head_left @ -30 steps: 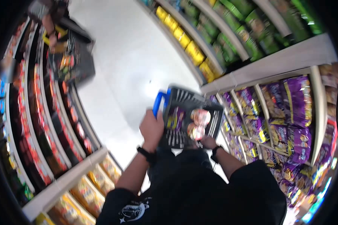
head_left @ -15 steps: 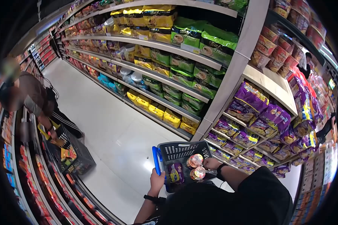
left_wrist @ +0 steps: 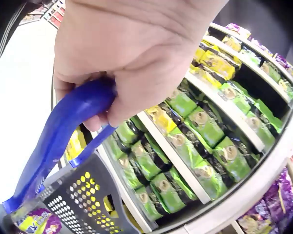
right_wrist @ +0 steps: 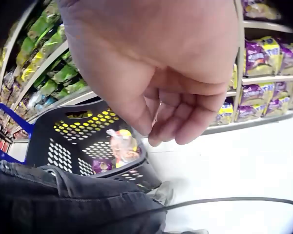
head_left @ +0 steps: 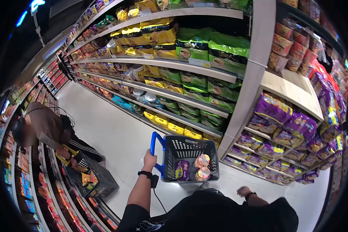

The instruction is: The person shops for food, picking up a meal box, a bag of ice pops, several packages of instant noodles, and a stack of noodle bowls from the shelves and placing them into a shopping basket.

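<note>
My left hand point(head_left: 149, 160) grips the blue handle point(left_wrist: 58, 131) of a dark grey shopping basket point(head_left: 212, 154). Its fingers and thumb wrap around the handle in the left wrist view. Inside the basket lie a purple snack packet point(head_left: 182, 171) and a pair of round cups point(head_left: 202, 167) with colourful lids, set close together at the right side. To the right of the basket, my right hand point(head_left: 243, 191) hangs apart from it. In the right wrist view its fingers point(right_wrist: 168, 129) are loosely curled and hold nothing.
Shelves of green packs point(head_left: 228, 52) and yellow packs point(head_left: 158, 31) run along the aisle. A stand with purple packs point(head_left: 272, 106) is at the right. On the left, a person point(head_left: 50, 127) bends over another grey basket point(head_left: 104, 183) by the shelves. A thin cable point(right_wrist: 234, 199) crosses near my legs.
My right hand has moved away from the cups in the basket, out to the right. My left hand keeps hold of the handle. The head view has turned up from the floor.
</note>
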Demonstrator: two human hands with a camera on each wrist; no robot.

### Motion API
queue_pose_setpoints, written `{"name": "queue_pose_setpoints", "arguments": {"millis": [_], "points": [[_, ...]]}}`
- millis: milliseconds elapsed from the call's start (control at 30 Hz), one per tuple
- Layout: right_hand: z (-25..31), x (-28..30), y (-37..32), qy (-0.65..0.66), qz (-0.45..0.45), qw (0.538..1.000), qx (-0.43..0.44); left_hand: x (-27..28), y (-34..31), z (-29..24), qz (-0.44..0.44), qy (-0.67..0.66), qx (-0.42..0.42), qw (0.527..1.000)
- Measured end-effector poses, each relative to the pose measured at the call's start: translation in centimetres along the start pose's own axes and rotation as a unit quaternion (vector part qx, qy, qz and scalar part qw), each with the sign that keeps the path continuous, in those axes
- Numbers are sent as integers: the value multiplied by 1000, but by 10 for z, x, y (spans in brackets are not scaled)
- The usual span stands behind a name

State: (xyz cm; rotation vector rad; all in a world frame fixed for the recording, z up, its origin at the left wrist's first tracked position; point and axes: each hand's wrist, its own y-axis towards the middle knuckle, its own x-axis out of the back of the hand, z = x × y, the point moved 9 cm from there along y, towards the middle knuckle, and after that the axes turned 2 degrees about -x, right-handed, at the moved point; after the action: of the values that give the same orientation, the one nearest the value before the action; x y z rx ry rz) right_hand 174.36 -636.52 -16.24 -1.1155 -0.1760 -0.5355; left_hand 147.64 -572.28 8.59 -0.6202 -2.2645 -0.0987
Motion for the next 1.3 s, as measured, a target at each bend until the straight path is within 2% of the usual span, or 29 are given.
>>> {"name": "queue_pose_setpoints", "arguments": {"millis": [33, 67, 100, 133, 167, 200, 233, 267, 300, 333, 400, 433, 467, 500, 567, 633, 667, 700, 767, 867, 933, 1000, 1067, 1133, 1167, 1200, 1233, 1267, 1300], "points": [[-17, -16, 34, -180, 41, 978, 100, 8, 17, 7, -8, 3, 2, 1000], [-17, -24, 37, -223, 55, 964, 137, 15, 33, 18, -34, 6, 2, 999], [-2, -38, 30, -390, 71, 898, 191, 21, 44, 28, -56, 8, 3, 998], [-55, -48, 75, -1, 136, 990, -23, 24, 51, 36, -62, 11, 22, 998], [-42, -56, 102, -93, 127, 972, 175, 26, 54, 30, -83, 32, 24, 996], [-23, -64, 104, -178, 115, 907, 364, 29, 56, 24, -102, 56, 26, 993], [-9, -60, 104, 92, 238, 966, 50, 30, 60, 25, -99, 57, 34, 993], [52, -42, 85, -280, 85, 911, 290, 26, 65, 35, -63, -17, 83, 994], [64, -28, 92, 130, 122, 980, 94, 19, 66, 44, -29, -92, 133, 986], [103, -10, 80, 75, 55, 990, 104, 21, 68, 47, -28, -94, 143, 985], [171, 12, 57, 116, -15, 992, 41, 6, 71, 50, 57, -323, 181, 927], [200, 18, 55, 133, -28, 989, 55, 10, 78, 47, 42, -290, 167, 941], [229, 27, 56, 102, -43, 988, 105, 10, 83, 44, 43, -293, 171, 940], [262, 35, 55, 158, -43, 970, 181, 15, 90, 39, 33, -267, 155, 951], [330, 70, 47, 68, -179, 939, 287, 23, 115, 35, 25, -234, 115, 965], [395, 118, 30, 68, -250, 898, 356, 29, 136, 30, 30, -243, 99, 964], [464, 143, -37, 12, -303, 888, 347, 30, 151, 32, 34, -247, 88, 964], [505, 165, -66, 135, -287, 851, 419, 35, 162, 35, 32, -251, 86, 964], [575, 209, -127, 167, -314, 823, 443, 42, 191, 36, 64, -213, 77, 972], [654, 263, -225, 27, -526, 703, 478, 64, 224, 41, 72, -189, 47, 978], [690, 295, -264, 46, -571, 629, 525, 83, 243, 46, 90, -159, 38, 982], [717, 334, -281, 7, -602, 627, 493, 95, 264, 54, 83, -138, 37, 986], [750, 340, -320, -147, -683, 508, 503, 104, 290, 73, 54, -138, 13, 989], [776, 353, -338, -161, -674, 556, 460, 118, 311, 92, 64, -109, -10, 992], [781, 371, -340, -175, -692, 549, 434, 115, 328, 114, 51, -77, -47, 995], [778, 378, -342, -182, -706, 544, 416, 126, 328, 123, 56, -78, -2, 995], [782, 382, -347, -196, -712, 554, 384, 132, 332, 133, 23, -71, -12, 997], [789, 384, -353, -220, -710, 541, 393, 150, 332, 126, -14, 22, -75, 997], [789, 383, -362, -223, -723, 552, 350, 163, 324, 118, -21, 60, -78, 995]]}}
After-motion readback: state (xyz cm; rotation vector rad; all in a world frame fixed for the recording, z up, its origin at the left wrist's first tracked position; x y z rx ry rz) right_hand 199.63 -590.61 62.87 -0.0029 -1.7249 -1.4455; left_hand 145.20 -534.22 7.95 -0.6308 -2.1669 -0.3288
